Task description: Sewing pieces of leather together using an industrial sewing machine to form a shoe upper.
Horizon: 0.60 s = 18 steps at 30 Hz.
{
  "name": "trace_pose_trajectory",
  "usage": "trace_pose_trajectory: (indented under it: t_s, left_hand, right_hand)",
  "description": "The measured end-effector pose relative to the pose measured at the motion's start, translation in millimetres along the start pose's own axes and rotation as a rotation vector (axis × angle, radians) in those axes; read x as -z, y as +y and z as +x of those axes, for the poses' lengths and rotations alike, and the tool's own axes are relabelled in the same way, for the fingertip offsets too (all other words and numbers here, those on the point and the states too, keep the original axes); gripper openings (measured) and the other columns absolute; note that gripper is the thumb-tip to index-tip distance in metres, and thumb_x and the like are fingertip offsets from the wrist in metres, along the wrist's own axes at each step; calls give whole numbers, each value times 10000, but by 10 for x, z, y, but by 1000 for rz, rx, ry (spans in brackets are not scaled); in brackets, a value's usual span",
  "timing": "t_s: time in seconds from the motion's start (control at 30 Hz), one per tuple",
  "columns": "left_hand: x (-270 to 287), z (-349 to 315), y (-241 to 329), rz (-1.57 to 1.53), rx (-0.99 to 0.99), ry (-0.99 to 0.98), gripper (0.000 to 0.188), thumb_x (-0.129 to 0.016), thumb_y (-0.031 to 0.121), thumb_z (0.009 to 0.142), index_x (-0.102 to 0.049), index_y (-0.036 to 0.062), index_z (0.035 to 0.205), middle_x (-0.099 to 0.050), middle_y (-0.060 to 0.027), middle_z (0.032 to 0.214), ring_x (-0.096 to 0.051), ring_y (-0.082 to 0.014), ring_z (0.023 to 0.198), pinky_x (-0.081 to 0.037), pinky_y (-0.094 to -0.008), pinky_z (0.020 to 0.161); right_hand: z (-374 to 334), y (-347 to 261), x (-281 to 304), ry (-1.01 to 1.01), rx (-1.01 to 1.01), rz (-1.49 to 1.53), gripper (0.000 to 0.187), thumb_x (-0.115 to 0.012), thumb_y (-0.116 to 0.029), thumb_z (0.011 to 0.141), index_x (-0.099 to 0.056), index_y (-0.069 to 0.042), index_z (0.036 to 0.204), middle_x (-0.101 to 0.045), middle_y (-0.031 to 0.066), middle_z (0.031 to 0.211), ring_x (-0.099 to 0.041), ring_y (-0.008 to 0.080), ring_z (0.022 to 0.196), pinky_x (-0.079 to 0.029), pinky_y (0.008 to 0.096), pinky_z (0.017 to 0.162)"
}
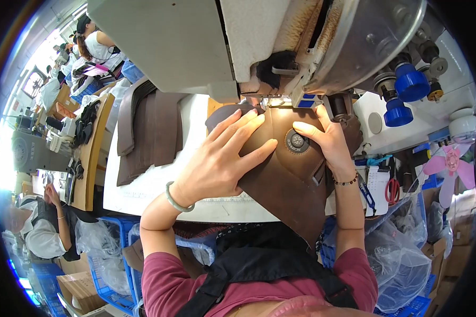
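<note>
A brown leather-like piece (288,193) lies under the head of the sewing machine (280,95), its near corner hanging over the table edge. My left hand (225,153) rests flat on its left part, fingers stretched toward the lit needle area; the hand is open. At the right edge my right hand (330,140) is closed on the piece, thumb on top beside a round dark badge (297,141) and index finger reaching up near the machine. Its other fingers are hidden. The needle tip is too small to make out.
Stacked brown pieces (150,132) lie on the white table (137,195) at left. Red-handled scissors (392,191) and blue-handled snips (366,195) are at right, near a pink fan (450,165). Blue crates (111,269) stand below. Other people sit at the left.
</note>
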<state>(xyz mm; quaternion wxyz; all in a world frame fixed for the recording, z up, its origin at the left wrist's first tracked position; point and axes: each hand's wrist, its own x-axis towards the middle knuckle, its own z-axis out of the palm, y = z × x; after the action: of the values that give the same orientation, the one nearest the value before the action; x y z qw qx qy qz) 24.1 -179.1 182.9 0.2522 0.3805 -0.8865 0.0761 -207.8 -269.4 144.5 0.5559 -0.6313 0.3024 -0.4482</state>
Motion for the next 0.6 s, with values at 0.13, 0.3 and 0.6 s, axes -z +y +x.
trace_pose_trajectory:
  t_s: [0.13,0.3,0.6]
  left_hand:
    - [3,-7,8,-1,-3,-2,657,-730,174,529,-655,106,1178,-538,-215,1277,-532,-384,1205,-406,-512,1059]
    - [15,-15,-16,-7,-13,-6,688,-724,185,504,-654,107,1185,-532,-217,1285,-524,-387,1214,-404,-516,1062]
    - [-12,-11,-45,-17,-27,5,706,-723,190,480,-658,105,1178,-534,-217,1285,-523,-383,1215,-402,-519,1067]
  right_hand:
    - [-32,-111,-49,-9,-48,85,289,-693,-121,862,-573,8,1091,-590,14,1034,-534,58,942,-443,222,832]
    - [-32,-98,-28,-48,-88,24,440,-655,-45,864,-524,-1,1282,-595,47,1198,-552,98,1065,-443,245,924]
    - [-30,-80,-25,-39,-51,19,419,-647,-43,870,-526,4,1269,-591,45,1195,-546,100,1071,-441,250,924]
